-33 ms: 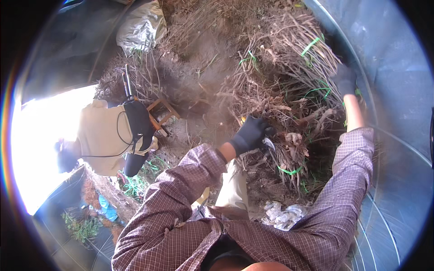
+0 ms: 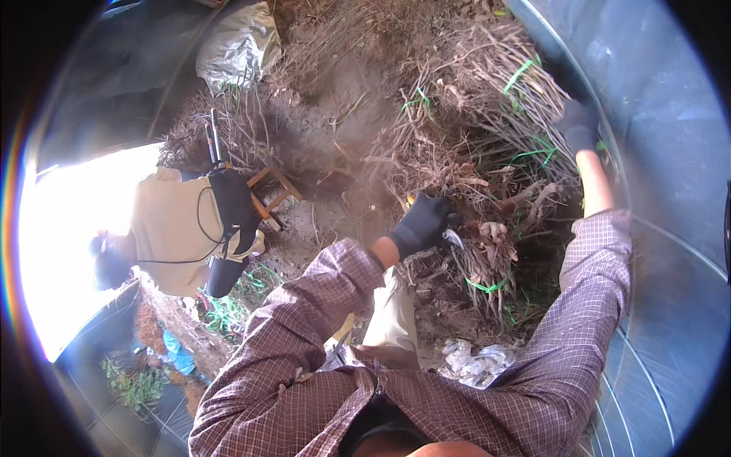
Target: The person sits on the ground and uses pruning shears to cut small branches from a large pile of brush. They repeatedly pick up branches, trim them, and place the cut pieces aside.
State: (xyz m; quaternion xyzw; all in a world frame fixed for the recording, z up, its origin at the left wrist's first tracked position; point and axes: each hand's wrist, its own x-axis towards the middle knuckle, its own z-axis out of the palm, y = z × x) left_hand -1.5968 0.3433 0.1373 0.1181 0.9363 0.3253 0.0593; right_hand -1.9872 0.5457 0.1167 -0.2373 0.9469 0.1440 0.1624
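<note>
My left hand (image 2: 420, 226), in a dark glove, is closed around pruning shears; their curved metal blade (image 2: 453, 238) and a bit of yellow handle (image 2: 411, 199) stick out. Just right of the blade stands a small root bundle (image 2: 491, 251) with a green tie. My right hand (image 2: 579, 126), gloved as well, grips the stem ends of a large bundle of bare stems (image 2: 487, 72) at the far right. Green ties (image 2: 518, 77) wrap that bundle, and its tangled roots point left. The right fingers are partly hidden by the stems.
At the left a person in beige (image 2: 171, 232) bends beside a small wooden stool (image 2: 272, 190), with long-handled cutters (image 2: 214, 137) near. A silvery sack (image 2: 240, 49) lies at the back. Crumpled white plastic (image 2: 476, 362) lies near me. Dark sheeting (image 2: 655, 175) walls the right.
My right hand and the large stem bundle have shifted slightly up and left. The shears' blade has turned a little and shows more in my left hand, which stays nearly in place.
</note>
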